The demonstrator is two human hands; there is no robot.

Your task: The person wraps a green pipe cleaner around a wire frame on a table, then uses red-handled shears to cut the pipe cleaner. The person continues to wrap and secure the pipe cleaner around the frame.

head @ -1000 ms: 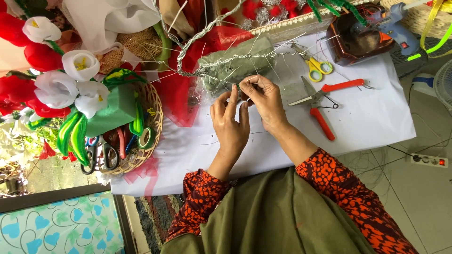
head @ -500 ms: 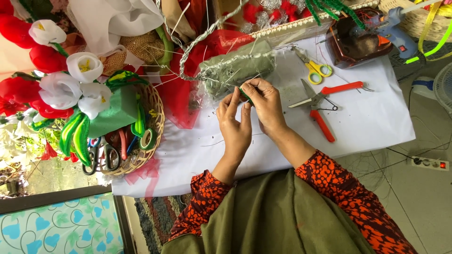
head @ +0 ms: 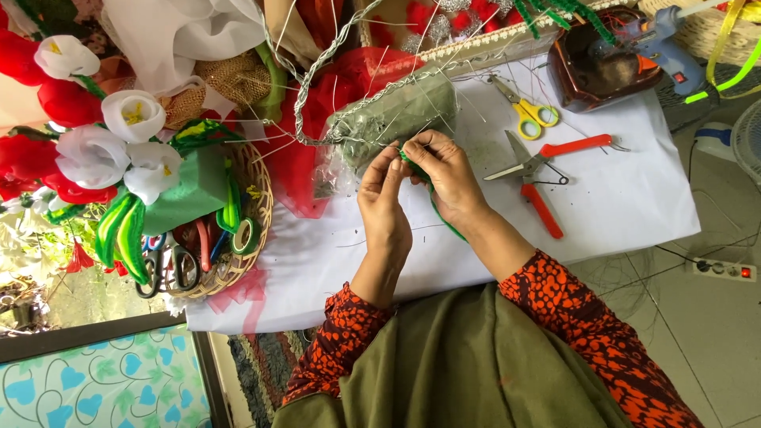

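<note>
Pinching a green chenille stem point(head: 444, 215) between both sets of fingertips, the person works just above the white paper sheet point(head: 634, 198) that covers the table. The stem looks light, fuzzy and soft on the outside with a bendable wire core, so it should hold whatever curve it is given and is unlikely to slip; the best hold seems to be close to the spot being bent, fingertips near each other, as here. Its upper end is hidden inside the fingers, while the free length curves down past the right wrist and lies on the paper.

The left hand point(head: 386, 208) stands nearly upright, palm turned toward the other hand, thumb and forefinger closed on the stem's upper end. The right hand point(head: 445, 176) arches over from the other side, fingers curled tight around the same end, knuckles up. Both forearms rise from orange-and-black patterned sleeves point(head: 590, 317).

Just beyond the hands lies a clear bag of green material point(head: 396, 115). To the right rest orange-handled pliers point(head: 533, 178), yellow-handled scissors point(head: 527, 111) and a blue glue gun point(head: 662, 43). A wicker basket point(head: 258, 214) holding tools and tape sits to the left, well apart.
</note>
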